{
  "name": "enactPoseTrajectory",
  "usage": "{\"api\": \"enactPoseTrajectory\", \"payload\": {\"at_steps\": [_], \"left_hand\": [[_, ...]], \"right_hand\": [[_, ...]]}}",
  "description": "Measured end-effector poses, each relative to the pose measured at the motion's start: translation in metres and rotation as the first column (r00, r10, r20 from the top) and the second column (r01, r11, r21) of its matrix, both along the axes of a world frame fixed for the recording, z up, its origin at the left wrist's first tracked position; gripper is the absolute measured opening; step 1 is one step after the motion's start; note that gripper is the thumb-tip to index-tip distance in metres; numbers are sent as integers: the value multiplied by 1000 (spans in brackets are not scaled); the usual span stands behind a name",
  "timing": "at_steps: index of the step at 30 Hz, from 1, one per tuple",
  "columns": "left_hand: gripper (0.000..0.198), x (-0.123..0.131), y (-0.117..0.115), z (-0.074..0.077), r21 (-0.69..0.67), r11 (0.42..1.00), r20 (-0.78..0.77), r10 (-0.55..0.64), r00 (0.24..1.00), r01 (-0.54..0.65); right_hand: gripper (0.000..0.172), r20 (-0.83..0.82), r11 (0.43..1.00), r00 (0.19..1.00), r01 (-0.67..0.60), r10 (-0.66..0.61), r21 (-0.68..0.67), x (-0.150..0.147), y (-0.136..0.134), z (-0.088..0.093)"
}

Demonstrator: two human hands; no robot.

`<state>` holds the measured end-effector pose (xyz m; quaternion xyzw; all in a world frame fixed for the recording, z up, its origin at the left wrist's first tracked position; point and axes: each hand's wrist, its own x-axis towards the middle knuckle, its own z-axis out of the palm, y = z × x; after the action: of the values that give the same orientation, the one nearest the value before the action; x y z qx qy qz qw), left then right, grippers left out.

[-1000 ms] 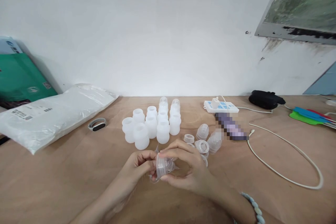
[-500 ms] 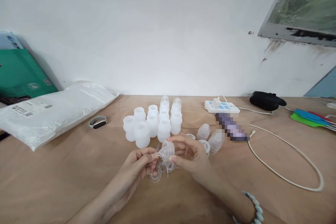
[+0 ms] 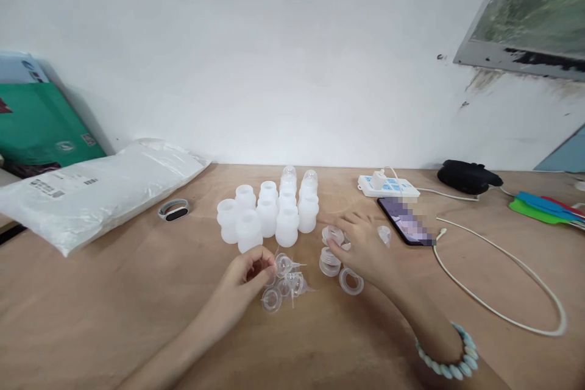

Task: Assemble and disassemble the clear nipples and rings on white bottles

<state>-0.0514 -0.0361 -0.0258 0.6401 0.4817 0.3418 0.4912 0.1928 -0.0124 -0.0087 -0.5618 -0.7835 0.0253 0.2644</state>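
Note:
My left hand (image 3: 249,271) is curled near the table, its fingertips pinching one of several small clear funnel-shaped pieces (image 3: 284,282) that lie in a cluster. My right hand (image 3: 363,247) reaches over loose clear parts and its thumb and fingers close on a clear plastic cap (image 3: 333,234). Just below it lie a stacked threaded ring (image 3: 329,263) and a flat ring (image 3: 351,281). A clear dome cap (image 3: 384,234) shows past the knuckles. Several white translucent bottles (image 3: 269,213) stand grouped behind both hands.
On the wooden table (image 3: 114,311) lie a phone (image 3: 404,222), a white power strip (image 3: 387,186), a looping white cable (image 3: 503,312), a black pouch (image 3: 466,175), coloured spatulas (image 3: 543,204), a wristband (image 3: 173,210) and a large plastic bag (image 3: 95,192). A green box (image 3: 36,128) leans at the left.
My right hand let go of the clear piece held between both hands and moved right and away to the loose caps and rings. My left hand stayed by the funnel pieces.

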Motion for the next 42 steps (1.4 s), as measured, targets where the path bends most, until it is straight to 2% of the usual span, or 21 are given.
{"api": "enactPoseTrajectory", "payload": {"at_steps": [2, 5, 11, 14, 17, 19, 21, 24, 27, 29, 31, 33, 35, 36, 37, 38, 40, 42], "left_hand": [[27, 0, 0, -4, 11, 1000, -83, -10, 997, 11], [22, -3, 0, -5, 71, 997, -228, 26, 973, -10], [10, -8, -2, 4, 199, 980, -528, 106, 843, 2], [6, -9, -3, 8, 231, 973, -590, 126, 798, 17], [8, -9, -6, 10, 259, 966, -609, 143, 780, 25], [9, -8, -7, 11, 274, 961, -604, 151, 783, 26], [10, -8, -8, 12, 286, 958, -602, 150, 784, 36], [9, -8, -9, 14, 297, 953, -616, 145, 775, 57], [5, -8, -9, 12, 343, 937, -610, 164, 775, 71], [3, -7, -11, 7, 452, 888, -557, 213, 803, 78], [20, -7, -12, 1, 609, 791, -454, 295, 841, 52], [43, -6, -15, -4, 753, 658, -327, 371, 869, 3], [61, -7, -17, -8, 838, 545, -233, 384, 894, -15], [67, -8, -18, -9, 858, 514, -213, 355, 910, 1], [72, -9, -19, -10, 864, 503, -209, 309, 928, 27], [75, -9, -20, -11, 853, 519, -215, 261, 941, 51], [70, -11, -21, -14, 787, 612, -233, 180, 956, 77], [56, -12, -22, -16, 689, 722, -225, 129, 966, 64]], "right_hand": [[19, 184, 997, 982, 42, -29, -65, 1, -1, 0], [16, 279, 992, 960, 66, -35, -104, 3, -2, 0], [17, 212, 998, 975, 66, -68, 13, 0, 13, 15], [15, 164, 992, 982, 82, -97, 94, -9, 38, 30], [27, 99, 987, 988, 103, -116, 123, -20, 70, 38], [30, 54, 990, 994, 94, -100, 103, -25, 89, 36], [22, 2, 994, 997, 81, -82, 67, -27, 102, 30], [15, -104, 993, 990, 100, -94, 55, -25, 109, 23], [26, -241, 970, 957, 201, -164, 136, -18, 98, 25], [34, -400, 939, 906, 251, -142, 234, -14, 80, 30], [32, -662, 904, 746, 233, 71, 358, -13, 57, 33], [28, -779, 928, 592, 134, 207, 347, -15, 31, 30], [25, -859, 975, 477, 17, 185, 220, -20, 7, 21], [27, -883, 990, 446, -62, 143, 129, -23, -3, 14], [28, -895, 989, 430, -133, 117, 65, -26, -11, 7], [30, -899, 981, 421, -190, 121, 43, -28, -18, -1], [30, -899, 964, 426, -264, 102, -16, -31, -25, -13], [31, -901, 936, 428, -341, 71, -88, -32, -27, -18]]}}
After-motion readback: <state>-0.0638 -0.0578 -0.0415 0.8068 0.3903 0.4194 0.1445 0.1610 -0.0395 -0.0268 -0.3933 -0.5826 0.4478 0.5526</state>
